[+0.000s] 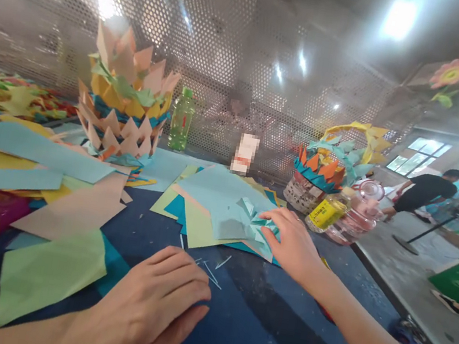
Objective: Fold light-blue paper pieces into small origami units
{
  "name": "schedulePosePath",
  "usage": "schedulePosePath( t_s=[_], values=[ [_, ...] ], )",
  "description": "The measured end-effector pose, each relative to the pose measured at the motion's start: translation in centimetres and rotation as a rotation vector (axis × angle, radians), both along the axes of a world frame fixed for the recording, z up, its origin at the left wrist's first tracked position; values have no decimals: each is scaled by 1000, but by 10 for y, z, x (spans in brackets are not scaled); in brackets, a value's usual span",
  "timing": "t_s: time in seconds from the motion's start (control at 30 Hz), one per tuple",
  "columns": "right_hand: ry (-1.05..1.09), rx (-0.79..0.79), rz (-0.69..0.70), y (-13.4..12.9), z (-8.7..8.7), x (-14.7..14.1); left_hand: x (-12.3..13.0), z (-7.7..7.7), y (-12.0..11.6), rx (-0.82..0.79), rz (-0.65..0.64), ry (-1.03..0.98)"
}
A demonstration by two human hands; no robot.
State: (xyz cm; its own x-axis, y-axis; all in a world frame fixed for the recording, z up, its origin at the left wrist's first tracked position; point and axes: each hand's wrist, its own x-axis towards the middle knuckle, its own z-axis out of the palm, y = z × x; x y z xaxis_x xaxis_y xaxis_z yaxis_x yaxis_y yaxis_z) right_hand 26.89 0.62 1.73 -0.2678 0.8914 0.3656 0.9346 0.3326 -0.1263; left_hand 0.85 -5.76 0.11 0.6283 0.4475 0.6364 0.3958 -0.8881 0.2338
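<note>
My right hand (289, 238) has its thumb and fingers closed around small folded light-blue paper pieces (256, 223). These rest on a stack of paper sheets, with a light-blue sheet (212, 192) on top and pale-green and darker blue sheets beneath. Nearer to me, my left hand (155, 300) rests over the dark blue table (254, 340), its fingers loosely bent and the thumb apart; nothing shows in it. Thin paper slivers (212, 275) lie just beyond its fingertips. Loose coloured sheets (55, 266) are spread to its left.
A tall folded-paper construction (130, 96) and a green bottle (182, 120) stand at the back left. At the back right are a paper basket (314, 174), a yellow-labelled bottle (327, 213) and a pink clear jug (356, 217). A perforated metal screen (217, 35) rises behind. Another person (426, 193) bends over further right.
</note>
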Motion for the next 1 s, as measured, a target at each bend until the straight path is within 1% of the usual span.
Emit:
schedulePosePath(
  t_s=[0.1, 0.13, 0.17, 0.23, 0.37, 0.47, 0.53, 0.57, 0.7, 0.73, 0.9, 1.0],
  values=[
    [-25, -128, 197, 11, -1, -20, 0, -2, 2, -42, -4, -7],
    [-39, -155, 247, 16, -2, -25, -1, -2, 2, -59, -6, -6],
    [-54, -165, 266, 22, -3, -29, -1, -3, 2, -77, -11, -1],
    [-75, -208, 250, 34, -4, -33, -1, -3, 3, -116, -10, 22],
    [-71, -441, 173, 57, -6, -32, -3, -5, 6, -143, 3, 72],
    [9, -593, 160, 67, -9, -29, -4, -7, 10, -149, 16, 94],
    [61, -647, 173, 69, -11, -28, -4, -9, 13, -138, 29, 88],
    [71, -645, 174, 69, -13, -28, -5, -9, 14, -120, 44, 69],
    [53, -490, 140, 64, -15, -29, -5, -12, 19, -60, 86, 4],
    [47, -474, 129, 64, -15, -30, -5, -12, 20, -51, 94, -4],
    [45, -547, 51, 67, -12, -40, -7, -14, 29, -23, 128, -38],
    [84, -528, 49, 67, -10, -47, -9, -14, 34, -69, 160, -14]
  ],
)
